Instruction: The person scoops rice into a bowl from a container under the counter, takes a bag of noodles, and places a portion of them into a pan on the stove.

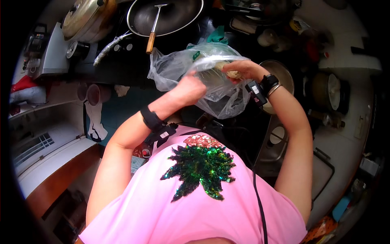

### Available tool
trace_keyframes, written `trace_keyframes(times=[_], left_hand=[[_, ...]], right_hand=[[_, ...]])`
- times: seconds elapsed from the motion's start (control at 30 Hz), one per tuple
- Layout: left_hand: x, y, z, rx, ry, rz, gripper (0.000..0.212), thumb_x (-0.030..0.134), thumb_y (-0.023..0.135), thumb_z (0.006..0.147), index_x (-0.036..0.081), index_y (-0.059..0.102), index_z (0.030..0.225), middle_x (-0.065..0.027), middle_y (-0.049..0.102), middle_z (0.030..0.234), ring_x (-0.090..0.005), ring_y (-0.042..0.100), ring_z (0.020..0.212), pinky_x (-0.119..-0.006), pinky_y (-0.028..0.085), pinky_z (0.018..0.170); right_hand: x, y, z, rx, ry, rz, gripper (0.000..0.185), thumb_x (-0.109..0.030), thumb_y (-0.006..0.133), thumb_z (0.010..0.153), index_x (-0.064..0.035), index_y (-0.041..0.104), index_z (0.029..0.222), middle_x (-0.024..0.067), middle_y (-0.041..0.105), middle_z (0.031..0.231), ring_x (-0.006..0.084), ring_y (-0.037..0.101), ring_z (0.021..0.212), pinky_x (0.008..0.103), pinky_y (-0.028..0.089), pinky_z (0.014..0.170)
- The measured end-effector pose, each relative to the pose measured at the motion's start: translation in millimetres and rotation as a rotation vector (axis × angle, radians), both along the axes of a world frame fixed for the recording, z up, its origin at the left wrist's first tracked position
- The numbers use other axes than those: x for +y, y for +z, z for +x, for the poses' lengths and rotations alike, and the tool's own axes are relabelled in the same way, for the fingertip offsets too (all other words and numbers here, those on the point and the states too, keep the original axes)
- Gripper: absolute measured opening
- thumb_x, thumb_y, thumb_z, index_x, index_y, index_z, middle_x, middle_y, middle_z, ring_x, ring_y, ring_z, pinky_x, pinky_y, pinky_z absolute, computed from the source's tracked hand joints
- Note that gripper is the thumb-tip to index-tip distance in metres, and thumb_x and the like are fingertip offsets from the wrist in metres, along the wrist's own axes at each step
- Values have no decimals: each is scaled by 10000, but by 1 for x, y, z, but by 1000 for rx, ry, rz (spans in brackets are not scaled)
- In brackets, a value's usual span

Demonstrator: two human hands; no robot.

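A clear plastic bag (170,68) with green printing hangs in front of me, its rim raised and blurred. My left hand (191,88) is closed at the near left side of the bag's rim and appears to pinch the film; its fingertips are partly hidden. My right hand (246,69) is curled around a pale vegetable bundle (234,74) with thin stringy roots, at the right side of the bag. Part of the bundle lies behind the film, so its full length is hidden. A teal cloth-like piece (217,35) shows just beyond the bag.
A wok (173,21) sits on the stove at the back, with a wooden-handled spatula (151,41) lying across it. A large lidded pot (88,21) stands left of it. To the right are a round pan (285,73), a steel sink (268,155) and a pot (329,90).
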State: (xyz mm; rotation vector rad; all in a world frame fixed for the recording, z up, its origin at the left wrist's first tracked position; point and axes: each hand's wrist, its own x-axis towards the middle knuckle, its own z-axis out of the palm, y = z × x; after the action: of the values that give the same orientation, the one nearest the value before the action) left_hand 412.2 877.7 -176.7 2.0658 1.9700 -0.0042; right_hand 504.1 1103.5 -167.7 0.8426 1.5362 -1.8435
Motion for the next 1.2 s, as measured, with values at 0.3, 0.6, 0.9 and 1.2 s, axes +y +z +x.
trace_keyframes(times=[0.3,0.6,0.9,1.2], left_hand=[[2,67,-38,-48,-116,115,36,94,589,623,80,569,649,-83,600,696,-240,586,820,-419,341,984],[4,112,-28,-225,59,-41,413,448,448,862,57,571,810,-148,592,623,-344,587,631,-435,457,568],[14,107,-51,220,334,69,694,253,697,669,-38,391,1220,-200,620,881,-269,628,652,-358,482,520],[19,140,-38,106,279,56,1037,301,791,523,-50,229,1320,-356,399,1202,-277,640,675,-318,515,549]], right_hand=[[3,54,-20,-148,87,26,277,-256,653,765,-34,564,904,31,561,683,109,546,536,237,508,472],[6,104,-10,-140,70,100,288,-245,665,730,-12,574,872,57,561,665,129,548,505,234,496,484],[-11,145,-19,-199,143,200,331,-264,658,709,30,546,813,95,548,615,164,542,476,257,469,458],[-5,180,-4,-310,199,285,261,-206,631,687,45,575,730,98,553,588,160,541,446,252,461,415]])
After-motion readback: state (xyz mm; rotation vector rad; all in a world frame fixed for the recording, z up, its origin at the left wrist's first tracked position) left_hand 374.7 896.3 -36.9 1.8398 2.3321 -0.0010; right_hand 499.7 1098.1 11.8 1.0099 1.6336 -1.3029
